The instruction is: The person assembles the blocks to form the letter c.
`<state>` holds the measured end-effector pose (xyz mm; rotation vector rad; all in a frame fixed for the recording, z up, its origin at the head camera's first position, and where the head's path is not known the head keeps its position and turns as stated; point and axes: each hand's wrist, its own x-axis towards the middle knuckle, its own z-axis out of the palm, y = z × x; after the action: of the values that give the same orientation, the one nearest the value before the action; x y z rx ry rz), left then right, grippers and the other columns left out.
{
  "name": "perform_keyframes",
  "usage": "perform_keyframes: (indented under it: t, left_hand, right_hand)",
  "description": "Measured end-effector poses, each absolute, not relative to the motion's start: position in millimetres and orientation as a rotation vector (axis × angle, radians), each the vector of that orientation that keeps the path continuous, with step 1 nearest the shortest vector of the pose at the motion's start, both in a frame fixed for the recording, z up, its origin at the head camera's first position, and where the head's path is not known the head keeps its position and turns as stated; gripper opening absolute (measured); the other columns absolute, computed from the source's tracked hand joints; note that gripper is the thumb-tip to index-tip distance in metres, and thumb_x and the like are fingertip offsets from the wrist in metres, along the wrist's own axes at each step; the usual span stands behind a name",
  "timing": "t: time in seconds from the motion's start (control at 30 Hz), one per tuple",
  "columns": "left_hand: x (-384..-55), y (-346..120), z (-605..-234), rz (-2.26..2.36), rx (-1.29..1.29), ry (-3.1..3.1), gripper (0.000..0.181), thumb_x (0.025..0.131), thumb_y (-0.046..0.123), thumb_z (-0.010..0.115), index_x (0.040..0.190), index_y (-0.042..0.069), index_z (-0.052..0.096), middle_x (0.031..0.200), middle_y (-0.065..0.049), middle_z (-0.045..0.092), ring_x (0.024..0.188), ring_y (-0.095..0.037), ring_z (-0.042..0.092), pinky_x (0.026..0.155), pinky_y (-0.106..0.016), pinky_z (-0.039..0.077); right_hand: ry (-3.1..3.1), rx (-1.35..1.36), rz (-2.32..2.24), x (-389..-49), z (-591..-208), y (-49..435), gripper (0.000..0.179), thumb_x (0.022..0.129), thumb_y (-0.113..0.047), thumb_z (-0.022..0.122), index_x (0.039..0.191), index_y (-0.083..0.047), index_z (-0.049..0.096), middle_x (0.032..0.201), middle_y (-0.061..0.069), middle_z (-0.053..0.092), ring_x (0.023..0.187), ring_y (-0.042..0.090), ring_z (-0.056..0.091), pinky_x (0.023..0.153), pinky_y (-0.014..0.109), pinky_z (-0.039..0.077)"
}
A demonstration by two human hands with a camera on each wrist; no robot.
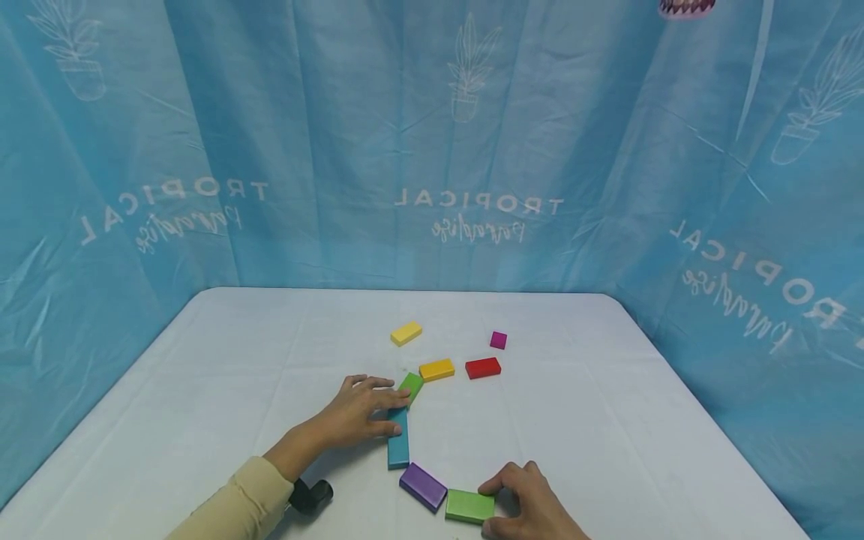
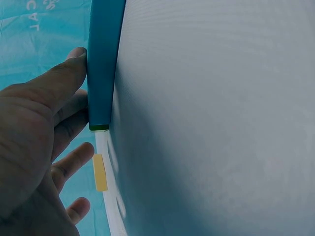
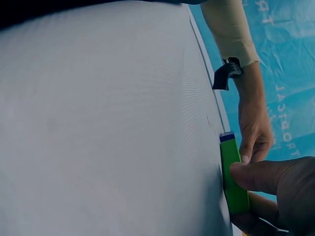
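Observation:
In the head view several blocks form a bent chain on the table. My left hand [image 1: 361, 416] lies over the blue block [image 1: 398, 450], its thumb and fingers loosely spread and touching the top. One fingertip reaches the small green block [image 1: 412, 384] beyond it. In the left wrist view the thumb and fingertips touch the long face of the blue block [image 2: 104, 64]. With thumb and a finger, my right hand [image 1: 529, 502] pinches the larger green block [image 1: 469, 507] at its right end. That block's left end meets the purple block [image 1: 423, 486].
An orange-yellow block [image 1: 436, 370] and a red block [image 1: 482, 368] lie farther back. Behind them are a yellow block [image 1: 406, 334] and a magenta cube [image 1: 498, 340]. A white cloth covers the table [image 1: 574, 405]; blue curtains [image 1: 337, 150] surround it.

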<state>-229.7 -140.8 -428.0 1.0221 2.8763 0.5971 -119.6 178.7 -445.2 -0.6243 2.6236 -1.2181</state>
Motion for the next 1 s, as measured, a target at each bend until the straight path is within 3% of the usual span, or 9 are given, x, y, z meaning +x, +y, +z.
perform_keyframes:
  t: [1.0]
  left_hand:
    - [-229.9, -140.4, -427.5, 0.605, 1.038, 2.88, 0.056, 0.087, 0.04, 0.07, 0.134, 0.014, 0.058, 0.137, 0.003, 0.055, 0.13, -0.03, 0.041, 0.104, -0.061, 0.019]
  right_hand:
    - [2.646, -0.66, -1.196, -119.0, -446.5, 176.8, 0.034, 0.074, -0.024, 0.081, 0.104, -0.023, 0.067, 0.099, -0.015, 0.058, 0.087, 0.012, 0.037, 0.074, 0.025, 0.037]
